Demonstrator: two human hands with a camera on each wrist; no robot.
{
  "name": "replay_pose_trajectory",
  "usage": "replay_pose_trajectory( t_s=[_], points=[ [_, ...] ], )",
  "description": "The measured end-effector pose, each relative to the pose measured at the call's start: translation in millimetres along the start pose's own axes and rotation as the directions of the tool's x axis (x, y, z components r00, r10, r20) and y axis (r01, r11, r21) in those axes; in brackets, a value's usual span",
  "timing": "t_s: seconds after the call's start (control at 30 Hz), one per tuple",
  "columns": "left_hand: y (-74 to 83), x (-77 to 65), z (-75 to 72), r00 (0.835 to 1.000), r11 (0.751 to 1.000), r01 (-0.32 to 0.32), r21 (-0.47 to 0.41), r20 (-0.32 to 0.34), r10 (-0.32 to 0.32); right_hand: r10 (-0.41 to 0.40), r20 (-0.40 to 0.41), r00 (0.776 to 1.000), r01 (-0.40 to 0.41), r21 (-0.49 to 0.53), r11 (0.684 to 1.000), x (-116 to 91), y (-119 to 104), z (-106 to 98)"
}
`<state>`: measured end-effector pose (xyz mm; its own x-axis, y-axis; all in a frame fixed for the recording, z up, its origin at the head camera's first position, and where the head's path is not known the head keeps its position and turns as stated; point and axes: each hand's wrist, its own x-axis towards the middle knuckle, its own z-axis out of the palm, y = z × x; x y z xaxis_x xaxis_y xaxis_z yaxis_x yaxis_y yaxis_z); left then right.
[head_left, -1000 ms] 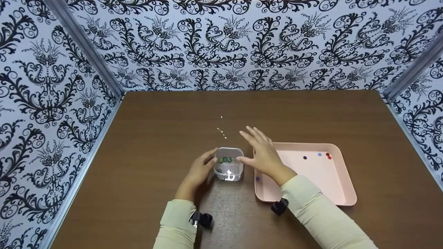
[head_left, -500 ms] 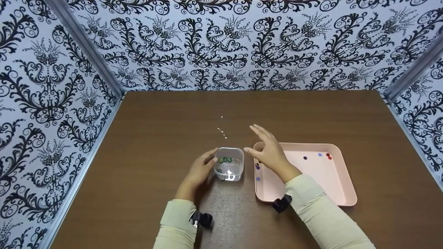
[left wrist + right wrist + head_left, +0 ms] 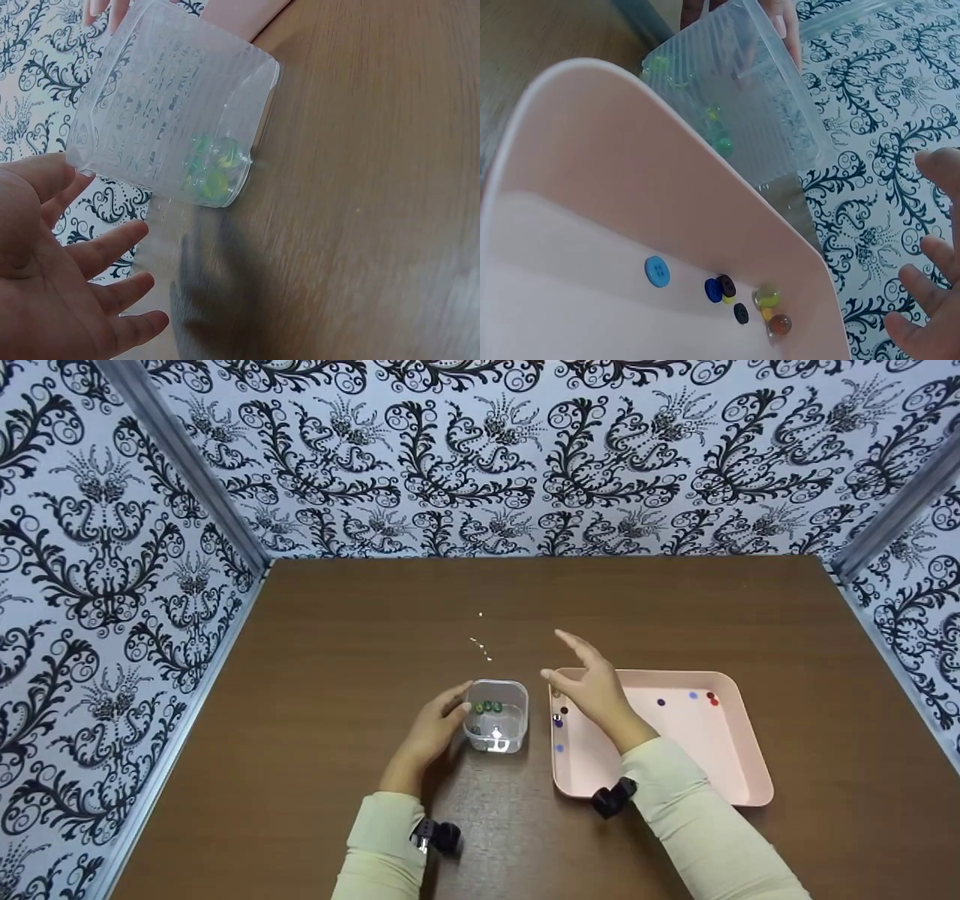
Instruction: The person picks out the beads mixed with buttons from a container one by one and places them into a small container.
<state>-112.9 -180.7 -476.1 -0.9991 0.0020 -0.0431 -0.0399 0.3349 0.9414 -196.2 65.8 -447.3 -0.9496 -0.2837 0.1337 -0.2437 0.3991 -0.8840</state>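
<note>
In the head view, a clear plastic container (image 3: 495,686) stands on the table with several green and yellow glass marbles (image 3: 214,184) at its bottom. My left hand (image 3: 433,727) rests at the container's left side, thumb and index finger touching its rim and the other fingers spread. Over the left part of a pink tray (image 3: 690,757), my right hand (image 3: 596,694) hovers with fingers extended, holding nothing. The right wrist view shows a light blue button (image 3: 657,271), several darker buttons (image 3: 714,290) and glass marbles (image 3: 780,324) in the tray.
The wooden table (image 3: 337,645) carries a few pale specks (image 3: 480,647) beyond the container; what they are I cannot tell. Patterned panels (image 3: 480,457) enclose the back and sides. More buttons, red (image 3: 714,702) and blue (image 3: 693,695), lie near the tray's far edge.
My right hand has moved away from the container to the right, over the tray, uncovering buttons at the tray's left wall. The left hand and container have stayed put.
</note>
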Motion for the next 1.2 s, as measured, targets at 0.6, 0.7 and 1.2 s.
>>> replay_pose_trajectory(
  t_s=[0.6,0.7,1.2],
  points=[
    [0.0,-0.8,-0.1,1.000,1.000,0.010,0.004,-0.008,-0.010,0.103,-0.094,0.990,-0.080,0.219,0.972,1.7,0.3,-4.0],
    [-0.6,-1.1,0.2,1.000,1.000,0.009,0.003,-0.009,-0.009,0.112,-0.103,0.988,-0.086,0.234,0.968,2.7,5.4,-3.5],
    [0.3,-2.0,0.1,1.000,1.000,-0.027,-0.002,-0.011,0.027,0.119,-0.108,0.987,-0.089,0.252,0.964,2.5,25.1,-2.2]
  ],
)
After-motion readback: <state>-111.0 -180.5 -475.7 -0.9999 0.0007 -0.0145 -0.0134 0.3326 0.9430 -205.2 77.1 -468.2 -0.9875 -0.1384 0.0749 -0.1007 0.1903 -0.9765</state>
